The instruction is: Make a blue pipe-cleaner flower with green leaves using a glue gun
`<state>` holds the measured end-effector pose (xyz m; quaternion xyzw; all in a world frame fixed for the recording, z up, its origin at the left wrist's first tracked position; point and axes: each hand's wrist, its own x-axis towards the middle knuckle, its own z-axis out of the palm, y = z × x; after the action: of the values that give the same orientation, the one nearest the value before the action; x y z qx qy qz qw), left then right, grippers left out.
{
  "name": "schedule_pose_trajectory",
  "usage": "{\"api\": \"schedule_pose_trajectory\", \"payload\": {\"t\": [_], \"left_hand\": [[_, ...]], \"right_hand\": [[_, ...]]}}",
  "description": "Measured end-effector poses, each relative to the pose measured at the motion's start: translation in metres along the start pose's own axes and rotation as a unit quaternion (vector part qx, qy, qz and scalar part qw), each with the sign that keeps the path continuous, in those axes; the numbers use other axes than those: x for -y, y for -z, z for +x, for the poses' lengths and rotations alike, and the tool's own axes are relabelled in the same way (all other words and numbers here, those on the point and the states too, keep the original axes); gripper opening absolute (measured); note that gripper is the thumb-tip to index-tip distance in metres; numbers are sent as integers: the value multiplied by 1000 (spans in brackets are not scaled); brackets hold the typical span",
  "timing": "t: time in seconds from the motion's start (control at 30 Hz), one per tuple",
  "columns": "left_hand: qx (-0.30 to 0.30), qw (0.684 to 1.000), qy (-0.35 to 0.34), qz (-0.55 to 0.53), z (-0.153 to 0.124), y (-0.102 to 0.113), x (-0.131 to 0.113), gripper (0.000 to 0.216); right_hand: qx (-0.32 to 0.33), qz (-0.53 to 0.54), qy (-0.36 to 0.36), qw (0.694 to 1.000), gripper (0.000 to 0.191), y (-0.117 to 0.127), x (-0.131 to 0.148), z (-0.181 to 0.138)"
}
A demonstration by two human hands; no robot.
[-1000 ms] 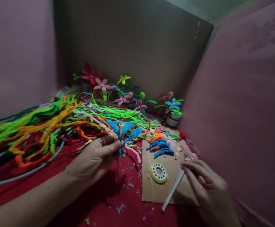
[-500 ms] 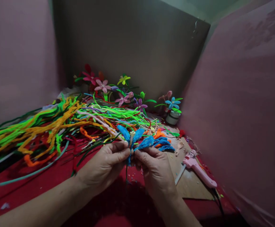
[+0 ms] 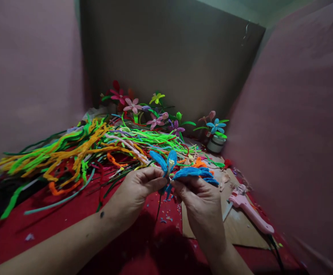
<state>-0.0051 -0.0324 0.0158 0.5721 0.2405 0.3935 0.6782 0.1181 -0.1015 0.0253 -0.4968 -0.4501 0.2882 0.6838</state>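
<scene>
My left hand [image 3: 139,189] pinches the base of a blue pipe-cleaner flower [image 3: 169,164] with a pale centre and a thin dark stem hanging below. My right hand [image 3: 202,200] is closed on the same flower from the right, fingers at a blue petal. Both hands meet above the red cloth [image 3: 69,214], just left of a brown cardboard sheet [image 3: 240,229].
A big heap of green, yellow, orange and red pipe cleaners [image 3: 77,152] spreads to the left. Finished flowers [image 3: 143,110] stand at the back by a dark board. A small pot with a blue flower [image 3: 216,139] sits back right. A pink glue gun [image 3: 249,208] lies on the cardboard.
My right hand left the white stick on the cardboard and joined the left hand on the blue flower. The glue gun came into view; the view shifted slightly.
</scene>
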Motion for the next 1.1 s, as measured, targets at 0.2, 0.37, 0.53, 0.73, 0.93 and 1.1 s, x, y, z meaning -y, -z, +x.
{"api": "schedule_pose_trajectory", "payload": {"t": [0.2,0.37,0.53,0.73,0.93,1.1], "left_hand": [[2,1000,-10,19,-2,-2,-2,11],[-13,999,-7,33,-3,-3,-5,11],[-14,999,-5,45,-4,-3,-6,10],[-19,999,1,50,-4,-5,-8,11],[-19,998,-2,51,-5,-4,-8,12],[-3,999,-5,35,-6,-4,-10,10]], "right_hand": [[13,-26,22,999,10,0,-1,1],[13,-80,55,995,12,1,0,2],[5,-93,56,994,10,0,0,1],[6,-56,26,998,9,-1,-2,1],[8,-11,7,1000,7,-1,-6,0],[16,2,-6,1000,6,-1,-11,1]]}}
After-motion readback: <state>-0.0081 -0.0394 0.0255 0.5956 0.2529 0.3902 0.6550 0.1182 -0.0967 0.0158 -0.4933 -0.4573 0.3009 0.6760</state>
